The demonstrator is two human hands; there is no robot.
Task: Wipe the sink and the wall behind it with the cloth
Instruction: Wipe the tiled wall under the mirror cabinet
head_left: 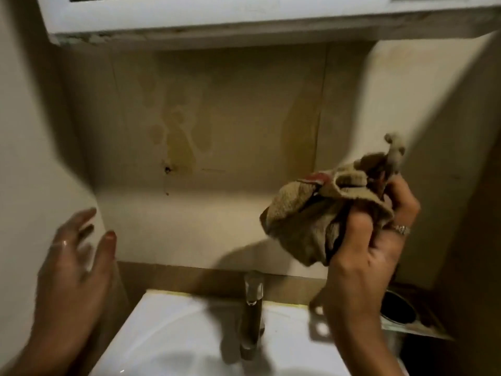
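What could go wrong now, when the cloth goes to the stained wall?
1. The cloth is bunched in the right hand, so it may smear the stains rather than lift them.
2. A low sweep could knock the tap.
3. Drips may land on the sink.

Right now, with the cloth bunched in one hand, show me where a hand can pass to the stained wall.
Open: the wall between the left hand and the cloth in the right hand, above the faucet. Also the sink deck left of the faucet. Crowded: right of the faucet, by the dark round container.
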